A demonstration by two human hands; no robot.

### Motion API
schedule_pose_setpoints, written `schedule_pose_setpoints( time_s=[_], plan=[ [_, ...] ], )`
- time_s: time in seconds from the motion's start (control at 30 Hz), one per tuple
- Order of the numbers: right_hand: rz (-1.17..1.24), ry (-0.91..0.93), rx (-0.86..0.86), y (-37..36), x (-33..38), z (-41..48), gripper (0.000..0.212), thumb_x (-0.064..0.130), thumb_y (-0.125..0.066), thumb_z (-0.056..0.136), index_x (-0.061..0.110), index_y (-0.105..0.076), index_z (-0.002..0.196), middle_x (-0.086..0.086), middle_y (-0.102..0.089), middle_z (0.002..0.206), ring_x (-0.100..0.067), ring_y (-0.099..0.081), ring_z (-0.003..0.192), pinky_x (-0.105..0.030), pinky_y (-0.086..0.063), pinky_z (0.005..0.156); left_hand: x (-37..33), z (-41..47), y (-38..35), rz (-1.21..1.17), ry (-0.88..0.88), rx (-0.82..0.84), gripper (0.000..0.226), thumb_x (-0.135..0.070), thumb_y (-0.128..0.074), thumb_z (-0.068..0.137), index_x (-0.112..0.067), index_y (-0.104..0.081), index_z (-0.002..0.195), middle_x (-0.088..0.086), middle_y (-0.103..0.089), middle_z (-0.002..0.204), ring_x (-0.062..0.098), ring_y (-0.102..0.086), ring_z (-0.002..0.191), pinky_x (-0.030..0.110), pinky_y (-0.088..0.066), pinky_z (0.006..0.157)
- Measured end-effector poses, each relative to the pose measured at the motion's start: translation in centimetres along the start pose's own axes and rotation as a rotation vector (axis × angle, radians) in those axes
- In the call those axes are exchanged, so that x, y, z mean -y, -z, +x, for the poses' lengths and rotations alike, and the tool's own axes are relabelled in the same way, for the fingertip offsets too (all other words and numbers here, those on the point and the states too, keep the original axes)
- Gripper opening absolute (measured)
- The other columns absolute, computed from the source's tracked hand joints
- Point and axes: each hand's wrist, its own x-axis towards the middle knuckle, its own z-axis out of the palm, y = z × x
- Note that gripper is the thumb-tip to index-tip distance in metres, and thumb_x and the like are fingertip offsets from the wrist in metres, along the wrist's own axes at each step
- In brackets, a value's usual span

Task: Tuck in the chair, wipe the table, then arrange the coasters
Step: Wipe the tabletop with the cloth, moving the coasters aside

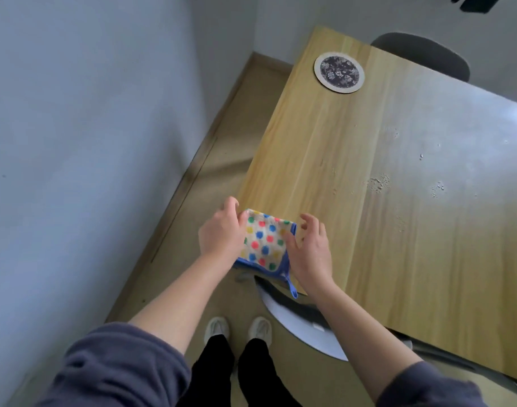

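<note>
Table (369,245): chair (298,327) under its near edge. Cloth (264,240) on its near-left corner. Your left hand (220,233) grips the cloth's left edge; your right hand (311,251), fingers spread, thumb touching its right edge. Coaster (339,72) far-left. Droplets (377,183) mid-table.

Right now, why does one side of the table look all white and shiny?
In the head view that is glare: light bounces off the table on its right part and hides the wood grain; water drops glint there; the wide lens bends the table edges a little; the dotted cloth looks slightly blurred.
</note>
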Motion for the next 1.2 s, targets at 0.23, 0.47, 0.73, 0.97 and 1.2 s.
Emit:
schedule_pose_setpoints(
  time_s=[0.23, 0.47, 0.73, 0.97, 1.2],
  plan=[
    [-0.364, 0.407, 0.156, -4.3, 0.5, -0.4, 0.055, 0.029, -0.037, 0.104, 0.020, -0.020, 0.155, -0.004, -0.006, 0.164, -0.021, 0.013, 0.149, -0.046, 0.000, 0.123, 5.1, 2.8, -2.3, -0.421, 0.122, 0.191, 0.026, -0.032, -0.055, 0.093, -0.018, -0.061, 0.113, -0.006, -0.058, 0.106, 0.011, -0.054, 0.088, 0.023, -0.040, 0.072],
    [-0.667, 0.260, 0.123, -9.3, 1.6, 0.9, 0.062, 0.052, -0.018, 0.100, 0.034, 0.003, 0.155, 0.010, 0.026, 0.156, -0.026, 0.029, 0.145, -0.055, 0.019, 0.115, 7.6, 6.4, -2.8, -0.774, 0.145, 0.563, 0.005, -0.022, -0.065, 0.089, -0.018, -0.066, 0.087, -0.015, -0.061, 0.054, -0.005, -0.054, 0.044, 0.005, -0.037, 0.046],
    [-0.672, 0.147, 0.006, -9.0, 3.8, 9.2, 0.066, 0.059, -0.017, 0.096, 0.036, 0.001, 0.155, 0.006, 0.013, 0.163, -0.028, 0.018, 0.149, -0.064, 0.011, 0.114, 7.9, 9.1, -2.8, -0.680, 0.135, 0.791, 0.017, -0.026, -0.069, 0.086, -0.022, -0.062, 0.072, -0.008, -0.063, 0.066, 0.005, -0.057, 0.051, 0.020, -0.044, 0.058],
    [-0.637, 0.102, -0.035, -8.8, 4.9, 11.9, 0.059, 0.045, -0.019, 0.101, 0.036, 0.002, 0.155, 0.005, 0.013, 0.164, -0.028, 0.018, 0.149, -0.063, 0.013, 0.113, 7.4, 8.5, -2.9, -0.638, 0.197, 0.742, 0.008, -0.030, -0.068, 0.087, -0.022, -0.064, 0.086, -0.006, -0.067, 0.080, 0.008, -0.058, 0.061, 0.016, -0.041, 0.052],
    [-0.698, 0.266, 0.082, -10.5, 3.0, 0.5, 0.061, 0.044, -0.018, 0.097, 0.035, 0.005, 0.153, 0.004, 0.010, 0.164, -0.028, 0.019, 0.149, -0.063, 0.007, 0.115, 6.8, 8.2, -2.3, -0.710, 0.310, 0.735, 0.016, -0.025, -0.071, 0.085, -0.022, -0.062, 0.072, -0.003, -0.063, 0.071, 0.010, -0.053, 0.052, 0.012, -0.040, 0.042]
  ],
)
